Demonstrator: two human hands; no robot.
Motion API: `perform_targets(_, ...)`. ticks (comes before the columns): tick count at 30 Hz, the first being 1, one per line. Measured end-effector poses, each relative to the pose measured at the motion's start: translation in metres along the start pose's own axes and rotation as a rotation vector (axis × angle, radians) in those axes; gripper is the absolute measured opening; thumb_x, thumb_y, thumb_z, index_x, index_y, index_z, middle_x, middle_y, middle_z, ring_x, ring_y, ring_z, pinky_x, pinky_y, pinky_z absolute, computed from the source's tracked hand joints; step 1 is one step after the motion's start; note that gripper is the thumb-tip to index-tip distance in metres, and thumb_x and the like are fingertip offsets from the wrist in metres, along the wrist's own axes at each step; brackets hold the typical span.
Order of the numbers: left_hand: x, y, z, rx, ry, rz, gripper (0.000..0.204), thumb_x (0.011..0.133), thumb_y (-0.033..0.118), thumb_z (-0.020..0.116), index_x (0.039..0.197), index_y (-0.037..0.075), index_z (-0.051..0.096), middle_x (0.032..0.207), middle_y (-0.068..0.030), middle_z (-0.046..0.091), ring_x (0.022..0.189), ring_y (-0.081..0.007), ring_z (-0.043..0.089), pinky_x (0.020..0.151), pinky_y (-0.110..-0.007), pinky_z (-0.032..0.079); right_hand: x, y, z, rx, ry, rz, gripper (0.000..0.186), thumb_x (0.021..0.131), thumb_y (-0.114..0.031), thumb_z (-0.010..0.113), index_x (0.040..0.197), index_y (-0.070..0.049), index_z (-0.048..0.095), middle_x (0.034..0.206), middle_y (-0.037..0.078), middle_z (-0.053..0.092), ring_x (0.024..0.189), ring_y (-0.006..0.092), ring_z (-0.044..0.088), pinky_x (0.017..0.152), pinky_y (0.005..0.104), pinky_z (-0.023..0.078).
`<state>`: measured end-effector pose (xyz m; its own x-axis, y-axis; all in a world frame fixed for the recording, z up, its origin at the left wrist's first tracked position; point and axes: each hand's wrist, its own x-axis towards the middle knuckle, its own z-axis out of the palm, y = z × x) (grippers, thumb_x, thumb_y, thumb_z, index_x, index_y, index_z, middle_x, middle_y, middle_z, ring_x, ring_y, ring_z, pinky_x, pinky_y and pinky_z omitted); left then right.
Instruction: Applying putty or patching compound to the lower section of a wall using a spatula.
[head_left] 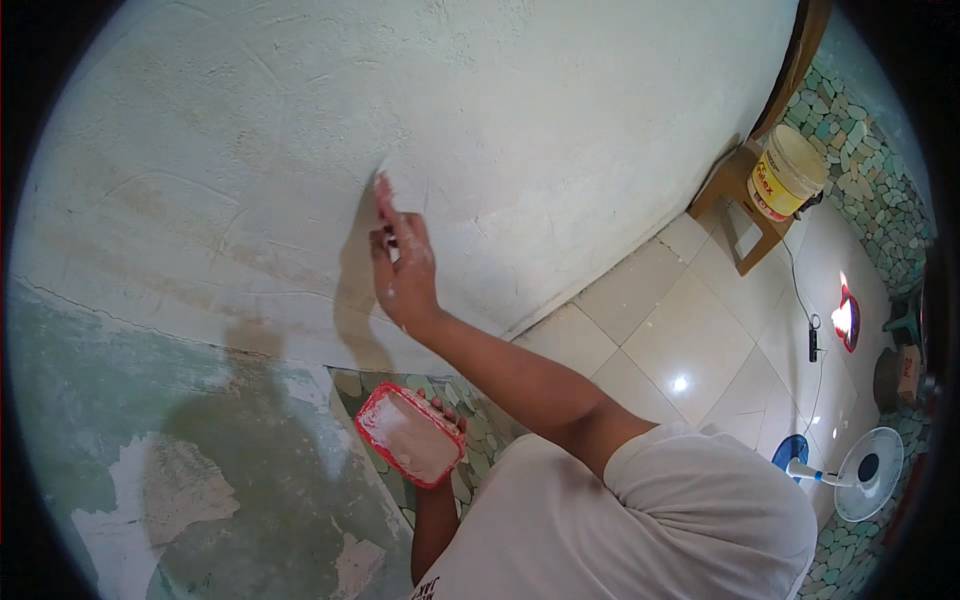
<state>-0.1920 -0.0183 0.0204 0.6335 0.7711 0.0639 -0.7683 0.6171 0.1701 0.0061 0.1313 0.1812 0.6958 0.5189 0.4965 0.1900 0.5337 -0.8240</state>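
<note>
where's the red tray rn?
Head view, lower centre-left: the red tray sits in the left hand, low by the wall, below the raised right hand.

Bright indoor light, floor glare [680, 383], hand shadow on wall [355, 270], fisheye edges dark

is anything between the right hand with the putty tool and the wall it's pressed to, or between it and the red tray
Nothing visible. The right hand holds a small putty tool against the white plastered wall; open air separates it from the red rectangular putty tray in the left hand below.
</note>
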Motion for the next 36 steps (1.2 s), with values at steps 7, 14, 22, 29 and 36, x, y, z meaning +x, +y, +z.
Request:
perform_targets(7, 0.002, 0.001, 0.001, -0.027, -0.023, 0.007, 0.084, 0.094, 0.060, 0.049, 0.154, 0.007, 0.026, 0.148, -0.0218, 0.044, 0.130, -0.0396, 0.048, 0.114, -0.060, 0.029, -0.020, 0.012, -0.046, 0.038, -0.262, 0.005, 0.047, 0.092, 0.010, 0.049, 0.137, -0.005, 0.053, 0.111, 0.014, 0.058, 0.100, 0.0216, 0.059, 0.090, 0.0305, 0.048)
perform_targets(14, -0.003, 0.006, -0.001, -0.057, -0.019, -0.033, 0.086, 0.092, 0.063, 0.049, 0.154, 0.008, 0.026, 0.148, -0.0217, 0.044, 0.133, -0.0399, 0.046, 0.116, -0.060, 0.025, -0.002, 0.114, -0.118, -0.252, 0.280, 0.176, 0.043, 0.094, 0.008, 0.046, 0.135, -0.003, 0.057, 0.111, 0.014, 0.056, 0.100, 0.0219, 0.058, 0.091, 0.0314, 0.047)
perform_targets(22, -0.002, 0.004, 0.008, -0.024, 0.030, -0.032, 0.086, 0.091, 0.064, 0.049, 0.153, 0.007, 0.030, 0.145, -0.0212, 0.047, 0.130, -0.0389, 0.049, 0.114, -0.059, 0.028, 0.012, 0.122, -0.030, -0.247, 0.412, 0.154, 0.060, 0.089, 0.007, 0.052, 0.145, -0.011, 0.048, 0.098, 0.012, 0.050, 0.087, 0.0214, 0.053, 0.082, 0.0312, 0.046)
perform_targets(29, 0.000, 0.004, 0.007, 0.002, 0.077, 0.017, 0.071, 0.098, 0.054, 0.039, 0.152, 0.010, 0.032, 0.141, -0.0207, 0.052, 0.124, -0.0402, 0.054, 0.110, -0.063, 0.032, -0.041, 0.044, 0.016, -0.072, 0.096, 0.031, 0.061, 0.090, 0.006, 0.055, 0.147, -0.016, 0.047, 0.104, 0.015, 0.055, 0.088, 0.0257, 0.056, 0.080, 0.0328, 0.049)
perform_targets(36, 0.004, 0.006, 0.004, -0.044, -0.052, 0.000, 0.084, 0.094, 0.061, 0.047, 0.154, 0.007, 0.026, 0.145, -0.0218, 0.046, 0.130, -0.0402, 0.048, 0.113, -0.060, 0.030, -0.041, 0.046, -0.049, 0.041, -0.113, -0.035, 0.046, 0.093, 0.012, 0.049, 0.134, -0.007, 0.058, 0.109, 0.010, 0.059, 0.095, 0.0189, 0.057, 0.088, 0.0286, 0.048)
